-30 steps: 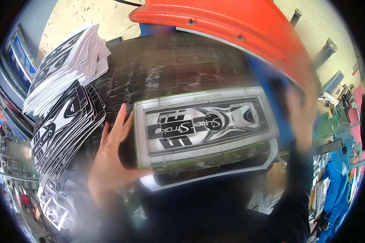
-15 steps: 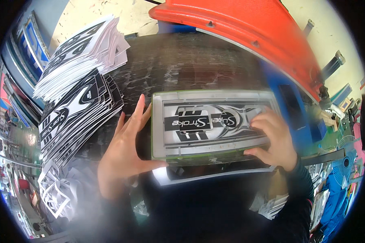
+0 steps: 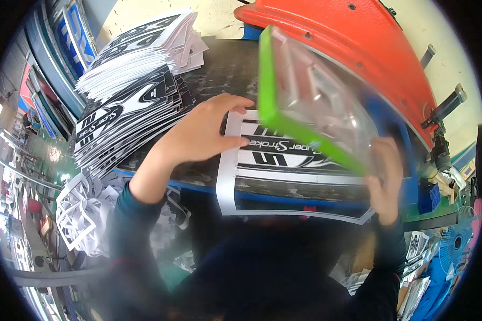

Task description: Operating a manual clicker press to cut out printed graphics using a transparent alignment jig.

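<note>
A clear, shallow rectangular plate with a bright green edge [image 3: 269,80] is tipped up on its side above the table, blurred by motion. My right hand [image 3: 384,179] grips its lower right corner, fingers behind and thumb in front. Under it lies a black-and-white printed sheet [image 3: 268,159], partly hidden by the plate. A white paper border [image 3: 227,184] surrounds the print and hangs past the table's near edge. My left hand [image 3: 203,131] hovers at the sheet's left end, fingers and thumb apart, holding nothing.
Left of the sheet stand a fanned stack of black-and-white prints [image 3: 128,120] and, behind it, a taller paper stack [image 3: 139,51]. White paper offcuts [image 3: 85,214] are heaped below them. A large red machine part [image 3: 348,27] arches over the table's far right side. A blue fan [image 3: 458,241] stands right.
The green-edged plate, flat on the sheet before, has been lifted and tilted up by my right hand, uncovering the print. My left hand has moved up and right, to the sheet's left end.
</note>
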The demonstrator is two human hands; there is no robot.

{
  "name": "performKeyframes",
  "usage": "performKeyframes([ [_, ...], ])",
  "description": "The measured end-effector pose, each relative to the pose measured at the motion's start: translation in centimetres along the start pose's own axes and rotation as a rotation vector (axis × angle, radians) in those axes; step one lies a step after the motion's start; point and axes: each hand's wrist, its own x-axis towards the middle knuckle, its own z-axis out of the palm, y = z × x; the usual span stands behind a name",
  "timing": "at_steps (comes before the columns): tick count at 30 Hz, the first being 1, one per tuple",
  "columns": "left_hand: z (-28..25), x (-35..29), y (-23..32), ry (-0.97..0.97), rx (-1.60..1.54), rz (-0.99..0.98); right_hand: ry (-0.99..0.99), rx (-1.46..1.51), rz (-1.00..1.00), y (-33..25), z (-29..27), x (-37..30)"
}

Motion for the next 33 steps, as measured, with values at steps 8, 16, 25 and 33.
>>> performKeyframes([
  [8,-0.1,1.6,-0.2,-0.230,-0.107,-0.204,0.251,0.115,0.078,0.5,0.2,-0.3],
  [16,-8.3,-5.1,-0.9,0.716,-0.006,-0.348,0.423,0.291,0.223,2.1,0.8,-2.0],
  [25,-16.9,-18.2,-8.7,0.997,0.670,-0.676,0.534,0.420,0.211,2.6,1.2,-2.2],
  [33,-0.9,-8.8,2.5,-0.094,0.275,0.047,0.554,0.466,0.149,3.5,0.3,-2.6],
])
